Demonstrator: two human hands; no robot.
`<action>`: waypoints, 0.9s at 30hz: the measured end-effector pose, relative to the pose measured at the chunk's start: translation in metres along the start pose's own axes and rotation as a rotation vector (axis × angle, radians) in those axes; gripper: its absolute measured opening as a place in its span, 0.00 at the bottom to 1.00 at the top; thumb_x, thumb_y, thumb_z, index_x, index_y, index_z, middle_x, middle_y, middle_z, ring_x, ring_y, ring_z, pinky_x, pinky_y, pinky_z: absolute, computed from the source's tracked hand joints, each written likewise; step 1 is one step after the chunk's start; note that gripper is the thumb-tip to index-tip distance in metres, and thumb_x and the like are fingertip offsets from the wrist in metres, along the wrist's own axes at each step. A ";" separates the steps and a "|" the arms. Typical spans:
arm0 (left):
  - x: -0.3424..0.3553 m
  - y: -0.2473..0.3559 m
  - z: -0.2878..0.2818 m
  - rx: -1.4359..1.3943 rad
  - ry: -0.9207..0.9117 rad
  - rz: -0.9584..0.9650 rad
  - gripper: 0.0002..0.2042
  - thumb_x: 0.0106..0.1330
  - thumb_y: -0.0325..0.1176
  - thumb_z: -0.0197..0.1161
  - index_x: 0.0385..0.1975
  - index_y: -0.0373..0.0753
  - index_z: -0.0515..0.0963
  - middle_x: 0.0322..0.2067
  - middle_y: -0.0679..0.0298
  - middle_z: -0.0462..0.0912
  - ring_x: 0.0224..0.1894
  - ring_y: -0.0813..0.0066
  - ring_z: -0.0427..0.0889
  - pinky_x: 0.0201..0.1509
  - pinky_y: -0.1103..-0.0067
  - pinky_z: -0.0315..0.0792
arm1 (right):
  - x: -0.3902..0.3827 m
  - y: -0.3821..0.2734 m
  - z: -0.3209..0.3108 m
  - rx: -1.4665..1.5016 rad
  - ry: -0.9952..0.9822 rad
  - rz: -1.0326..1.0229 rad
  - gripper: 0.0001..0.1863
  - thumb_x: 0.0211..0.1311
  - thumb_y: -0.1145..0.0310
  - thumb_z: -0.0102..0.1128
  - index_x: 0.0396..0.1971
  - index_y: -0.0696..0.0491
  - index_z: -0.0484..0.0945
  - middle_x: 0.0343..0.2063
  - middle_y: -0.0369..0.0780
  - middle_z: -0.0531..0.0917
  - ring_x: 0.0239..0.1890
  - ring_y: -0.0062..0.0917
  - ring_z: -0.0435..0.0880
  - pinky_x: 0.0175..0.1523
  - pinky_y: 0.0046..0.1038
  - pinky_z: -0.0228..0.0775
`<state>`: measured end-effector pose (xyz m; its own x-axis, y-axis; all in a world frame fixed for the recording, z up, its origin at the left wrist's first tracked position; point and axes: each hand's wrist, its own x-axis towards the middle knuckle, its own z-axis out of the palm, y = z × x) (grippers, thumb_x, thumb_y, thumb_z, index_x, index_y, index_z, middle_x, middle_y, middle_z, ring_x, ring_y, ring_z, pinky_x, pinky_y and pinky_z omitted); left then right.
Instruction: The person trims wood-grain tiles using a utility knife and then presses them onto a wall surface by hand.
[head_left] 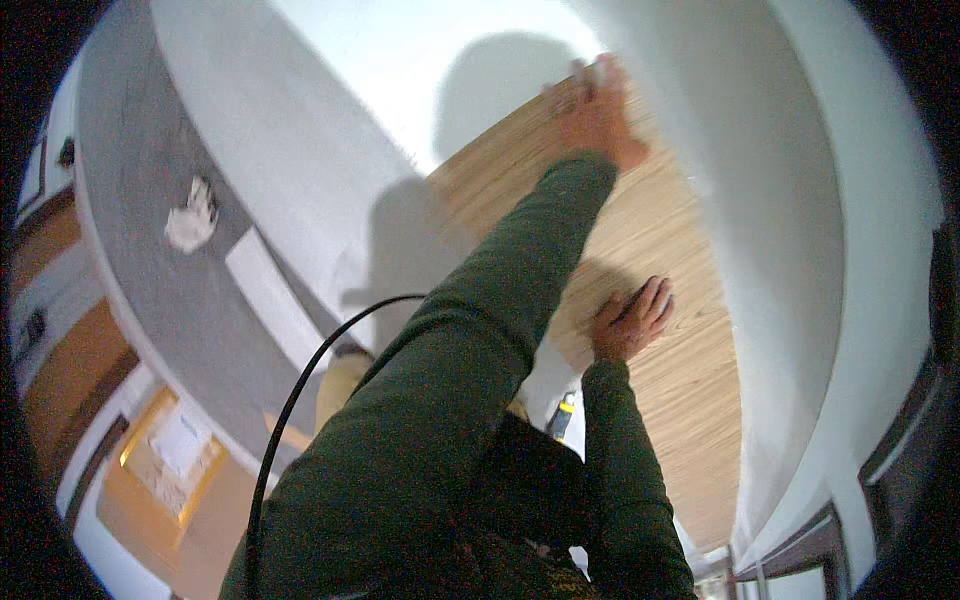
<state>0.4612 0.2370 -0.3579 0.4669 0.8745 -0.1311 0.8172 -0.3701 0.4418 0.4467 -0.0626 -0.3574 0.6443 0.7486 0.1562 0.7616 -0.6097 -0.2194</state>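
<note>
A light wood-grain floor plank [655, 225] lies lengthwise on a pale surface, its long side close to a white wall. At its far end, my left hand [600, 120] lies on the plank with fingers stretched to the end edge; they are slightly blurred. Nearer to me, my right hand [634, 322] rests on the plank's face, palm down, fingers apart. Neither hand wraps round anything. Beside the plank, below my right hand, is a yellow and dark utility knife [562, 415], partly hidden between my sleeves.
The white wall [770, 200] curves along the plank's right side. On the grey floor [165, 150] at left are a crumpled whitish piece [192, 215] and a white strip [275, 297]. A black cable [290, 405] loops beside my left arm. Brown sheets [85, 350] lie farther left.
</note>
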 end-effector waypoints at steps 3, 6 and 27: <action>-0.004 0.011 -0.004 -0.163 -0.131 -0.120 0.58 0.44 0.50 0.75 0.74 0.40 0.48 0.75 0.52 0.47 0.77 0.47 0.41 0.74 0.39 0.32 | 0.002 0.004 -0.004 -0.024 -0.045 0.026 0.33 0.69 0.52 0.48 0.66 0.59 0.65 0.67 0.54 0.65 0.67 0.57 0.60 0.70 0.56 0.49; -0.013 0.007 0.003 -0.144 -0.014 0.055 0.53 0.49 0.52 0.72 0.74 0.38 0.50 0.75 0.52 0.46 0.78 0.47 0.37 0.75 0.41 0.31 | -0.004 0.006 0.001 -0.069 -0.034 -0.006 0.32 0.69 0.53 0.48 0.66 0.59 0.65 0.66 0.54 0.66 0.66 0.56 0.61 0.69 0.57 0.51; -0.162 -0.083 -0.011 -0.015 0.160 -0.052 0.34 0.65 0.51 0.61 0.69 0.41 0.64 0.74 0.55 0.55 0.75 0.42 0.49 0.72 0.44 0.50 | -0.006 0.007 0.004 -0.062 -0.016 0.015 0.31 0.68 0.57 0.49 0.67 0.56 0.64 0.69 0.49 0.64 0.68 0.52 0.60 0.69 0.55 0.52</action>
<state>0.3143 0.1295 -0.3635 0.3636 0.9315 -0.0110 0.8331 -0.3199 0.4513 0.4483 -0.0702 -0.3634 0.6546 0.7432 0.1381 0.7553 -0.6353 -0.1613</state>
